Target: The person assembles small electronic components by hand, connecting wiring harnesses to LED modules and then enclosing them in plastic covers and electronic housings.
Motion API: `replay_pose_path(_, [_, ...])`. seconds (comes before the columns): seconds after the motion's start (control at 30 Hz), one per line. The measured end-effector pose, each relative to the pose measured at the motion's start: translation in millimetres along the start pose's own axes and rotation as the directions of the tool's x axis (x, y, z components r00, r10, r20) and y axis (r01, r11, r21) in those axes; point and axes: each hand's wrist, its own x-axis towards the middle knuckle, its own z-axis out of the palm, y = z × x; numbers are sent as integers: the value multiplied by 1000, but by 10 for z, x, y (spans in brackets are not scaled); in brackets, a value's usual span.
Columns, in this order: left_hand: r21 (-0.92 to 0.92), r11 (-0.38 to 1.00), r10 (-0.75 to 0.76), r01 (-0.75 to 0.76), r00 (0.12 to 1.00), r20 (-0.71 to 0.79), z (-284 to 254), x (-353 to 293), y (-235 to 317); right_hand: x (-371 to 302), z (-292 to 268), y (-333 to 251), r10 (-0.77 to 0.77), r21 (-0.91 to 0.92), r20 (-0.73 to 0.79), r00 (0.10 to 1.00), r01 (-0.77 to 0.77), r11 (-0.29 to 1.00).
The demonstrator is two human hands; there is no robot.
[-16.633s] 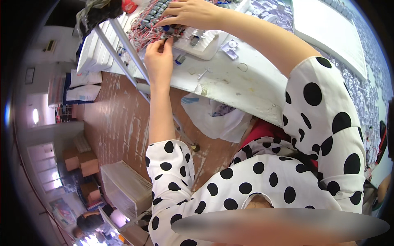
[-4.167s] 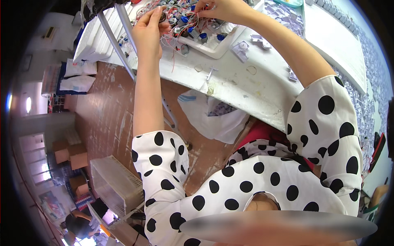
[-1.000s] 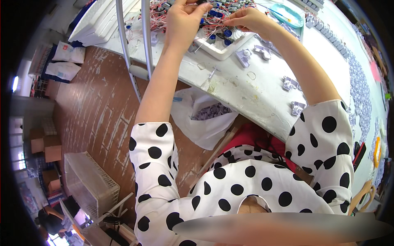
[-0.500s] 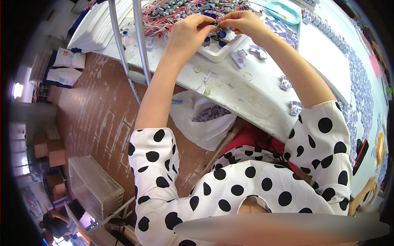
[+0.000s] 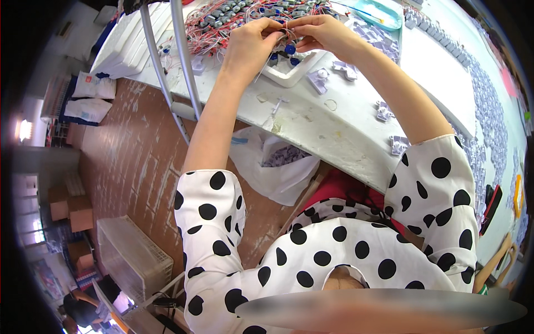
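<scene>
Over a white tray (image 5: 287, 79) at the table's far side, both hands meet with fingertips almost touching. My left hand (image 5: 247, 47) is pinched on a small dark part with thin wires; fingers hide most of it. My right hand (image 5: 325, 34) pinches thin red and white wires (image 5: 286, 26) beside it. Several small motors with blue caps (image 5: 290, 49) lie in the tray, just below the fingers. Behind the hands spreads a heap of wired grey motors (image 5: 222, 19). Pale lilac plastic housings (image 5: 319, 80) lie on the table right of the tray.
A metal pole frame (image 5: 188, 61) rises at the table's left edge, near stacked white trays (image 5: 125, 47). A turquoise dish (image 5: 378, 14) sits far right of the heap. Below the table edge hangs a white bag (image 5: 261, 178) with lilac parts. Another person's arm (image 5: 495, 264) shows at right.
Both hands stay together over the tray and have shifted slightly left. Thin pale wires now show between the fingers and below my left hand. The whole view has moved a little.
</scene>
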Motion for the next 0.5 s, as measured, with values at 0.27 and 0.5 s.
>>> replay_pose_path(0.27, [-244,957,-140,157,986,86,67,-40,-25,-92,192,-58,-192,-577,-210,959,37,816])
replay_pose_path(0.5, [-142,988,-82,65,989,-123,-32,-114,204,-202,38,-196,-568,-879,-144,810,159,450])
